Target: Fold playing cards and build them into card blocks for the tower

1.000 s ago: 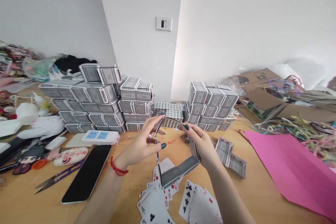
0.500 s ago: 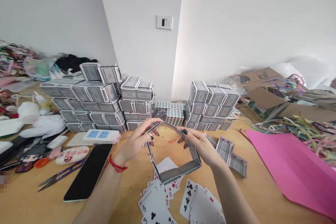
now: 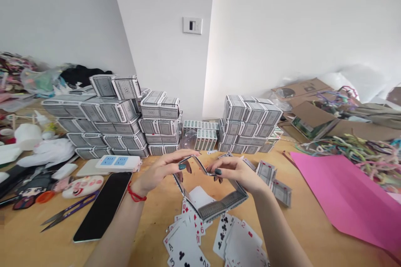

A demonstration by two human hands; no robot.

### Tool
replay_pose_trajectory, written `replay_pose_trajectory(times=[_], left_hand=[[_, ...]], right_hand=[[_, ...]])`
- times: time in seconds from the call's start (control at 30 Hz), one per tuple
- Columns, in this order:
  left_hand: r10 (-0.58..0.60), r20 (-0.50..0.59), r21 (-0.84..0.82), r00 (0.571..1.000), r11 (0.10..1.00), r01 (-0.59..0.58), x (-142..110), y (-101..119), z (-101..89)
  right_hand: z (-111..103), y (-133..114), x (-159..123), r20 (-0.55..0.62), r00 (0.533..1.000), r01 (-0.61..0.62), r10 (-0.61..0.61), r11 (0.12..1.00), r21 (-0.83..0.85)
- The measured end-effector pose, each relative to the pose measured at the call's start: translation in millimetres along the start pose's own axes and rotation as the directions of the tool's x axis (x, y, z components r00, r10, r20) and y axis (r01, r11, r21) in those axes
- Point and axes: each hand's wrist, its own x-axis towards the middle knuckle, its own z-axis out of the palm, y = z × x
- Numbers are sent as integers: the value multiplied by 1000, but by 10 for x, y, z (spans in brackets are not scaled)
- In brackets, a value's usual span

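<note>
Between my hands is a frame of folded playing cards (image 3: 216,208), a loop with grey patterned card backs, tilted above the table. My left hand (image 3: 163,171) grips its upper left side, thumb inside and fingers over the far edge. My right hand (image 3: 234,173) pinches the bent far side near the upper right corner. Beneath the frame lie loose playing cards (image 3: 184,238), face up, and a second spread of cards (image 3: 241,242) sits to their right. Several folded cards (image 3: 269,175) rest beyond my right forearm.
Stacked card blocks (image 3: 106,112) stand at the back left, with more card blocks (image 3: 250,121) at the back right. On the left lie a phone (image 3: 103,206), scissors (image 3: 70,210) and a power strip (image 3: 117,162). Pink paper (image 3: 344,200) and coloured cords (image 3: 360,158) fill the right.
The frame's far side has bent inward near my right hand, and its near side has shifted slightly right. Both hands stay on it. The whole view has shifted slightly.
</note>
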Motion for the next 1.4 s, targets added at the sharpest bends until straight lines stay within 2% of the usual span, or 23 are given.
replay_pose_trajectory(times=[0.17, 0.27, 0.37, 0.43, 0.5, 0.63, 0.73, 0.83, 0.9, 0.97, 1.07, 1.17, 1.3, 1.4], left_hand=[[-26, 62, 56, 998, 998, 23, 57, -15, 97], [-37, 48, 78, 998, 996, 33, 93, -57, 151], [-38, -43, 9, 998, 999, 39, 105, -106, 138], [-41, -128, -106, 991, 994, 28, 95, -130, 88], [-40, -204, -206, 978, 979, -3, 76, -145, 22], [-1, -314, -285, 949, 954, -94, 47, -155, -76], [34, -387, -283, 922, 947, -153, 51, -163, -86], [50, -408, -261, 912, 950, -169, 64, -173, -75], [52, -400, -250, 915, 954, -164, 63, -175, -76], [56, -367, -244, 928, 957, -154, 53, -173, -86], [81, -292, -248, 953, 956, -157, 32, -177, -100], [108, -243, -262, 964, 949, -173, 22, -206, -98], [115, -247, -247, 962, 953, -177, 26, -243, -84], [114, -291, -220, 950, 958, -182, 36, -239, -61]], right_hand=[[45, 50, 32, 154, 988, -27, 29, 1000, -15], [47, 120, 62, 199, 979, -42, 41, 999, -3], [31, 213, 97, 102, 991, -101, 90, 989, 108], [9, 271, 123, -1, 989, -145, 148, 969, 201], [-19, 313, 147, -58, 978, -176, 200, 941, 288], [-60, 331, 160, -64, 971, -193, 232, 910, 368], [-44, 302, 130, -25, 980, -176, 197, 920, 350], [-8, 267, 100, 30, 986, -167, 166, 942, 292], [4, 253, 101, -18, 986, -154, 167, 942, 298], [2, 249, 121, -132, 979, -100, 155, 932, 348], [-4, 250, 162, -286, 953, 15, 105, 921, 389], [28, 244, 190, -370, 927, 92, 55, 925, 368], [102, 241, 208, -478, 878, 188, -20, 933, 306], [123, 258, 222, -498, 865, 222, -57, 934, 278]])
